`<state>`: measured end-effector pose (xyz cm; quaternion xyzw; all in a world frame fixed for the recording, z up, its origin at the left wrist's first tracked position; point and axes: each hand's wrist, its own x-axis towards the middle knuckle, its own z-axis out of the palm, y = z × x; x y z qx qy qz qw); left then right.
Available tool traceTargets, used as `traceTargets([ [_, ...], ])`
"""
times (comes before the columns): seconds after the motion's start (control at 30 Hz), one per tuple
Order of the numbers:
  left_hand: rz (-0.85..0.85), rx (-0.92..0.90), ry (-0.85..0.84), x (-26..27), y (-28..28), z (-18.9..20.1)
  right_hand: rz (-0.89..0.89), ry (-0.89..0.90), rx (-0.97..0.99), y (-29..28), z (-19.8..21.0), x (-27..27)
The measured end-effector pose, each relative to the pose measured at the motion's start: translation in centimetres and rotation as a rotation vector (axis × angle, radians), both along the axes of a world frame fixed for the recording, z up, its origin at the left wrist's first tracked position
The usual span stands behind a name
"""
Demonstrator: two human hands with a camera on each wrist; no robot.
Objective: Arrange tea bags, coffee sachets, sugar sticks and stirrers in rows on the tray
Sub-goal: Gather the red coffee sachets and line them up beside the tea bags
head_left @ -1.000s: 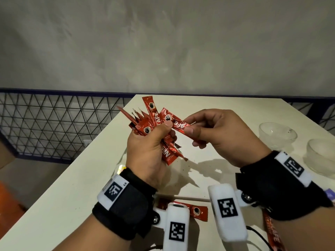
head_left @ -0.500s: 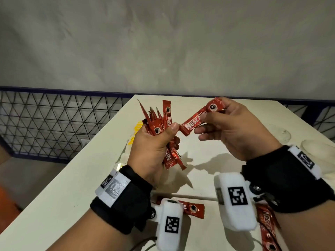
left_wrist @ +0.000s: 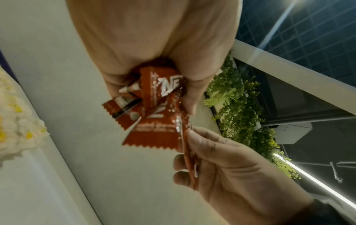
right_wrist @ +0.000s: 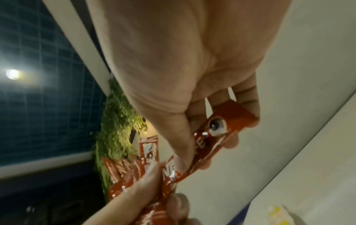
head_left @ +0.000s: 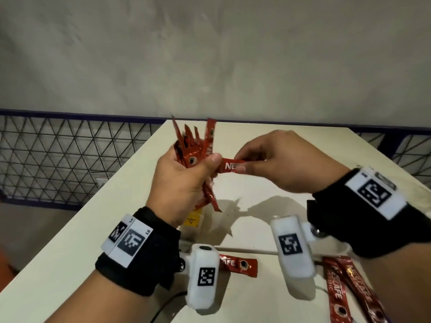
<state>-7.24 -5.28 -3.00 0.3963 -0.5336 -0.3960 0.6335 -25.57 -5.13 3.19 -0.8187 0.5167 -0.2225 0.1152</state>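
My left hand point(head_left: 186, 180) grips a fanned bunch of red coffee sachets point(head_left: 196, 145) upright above the white table point(head_left: 70, 252); their lower ends stick out below the fist point(left_wrist: 152, 109). My right hand point(head_left: 275, 162) pinches a single red coffee sachet point(head_left: 229, 165) between thumb and fingers, its left end touching the left thumb and the bunch point(right_wrist: 215, 137). More red sachets lie on the table near me, one under the left wrist point(head_left: 240, 264), two at the right point(head_left: 345, 290). A thin white stirrer point(head_left: 245, 250) lies across the table. No tray shows.
A yellow-and-white tea bag packet point(head_left: 193, 221) lies on the table below the left hand. The table's left edge drops to a floor with a wire mesh fence point(head_left: 70, 155) behind. A grey wall stands beyond the table.
The right hand has brought its single sachet back down and left against the bunch in the left hand. The left hand has turned the bunch more upright.
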Motion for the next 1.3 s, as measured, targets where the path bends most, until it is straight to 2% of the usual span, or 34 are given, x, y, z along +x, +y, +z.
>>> traceTargets([
  [0.13, 0.120, 0.001, 0.176, 1.7, -1.0, 0.2, -0.143, -0.058, 0.053, -4.2, 0.8, -0.5],
  [0.23, 0.139, 0.015, 0.245, 2.3, -1.2, 0.2, -0.189, 0.027, 0.120, -7.7, -0.5, -0.2],
  [0.57, 0.140, 0.050, 0.222, 2.4, -1.5, -0.6, -0.186, 0.330, 0.133, -15.9, -5.9, 1.9],
  [0.77, 0.138, 0.046, 0.210, 2.4, -1.6, -1.0, -0.184, 0.347, 0.145, -18.4, -7.4, 2.2],
  [1.3, 0.107, 0.064, 0.231, 2.1, -1.9, -1.5, -0.138, 0.464, 0.158, -21.0, -7.6, 4.0],
])
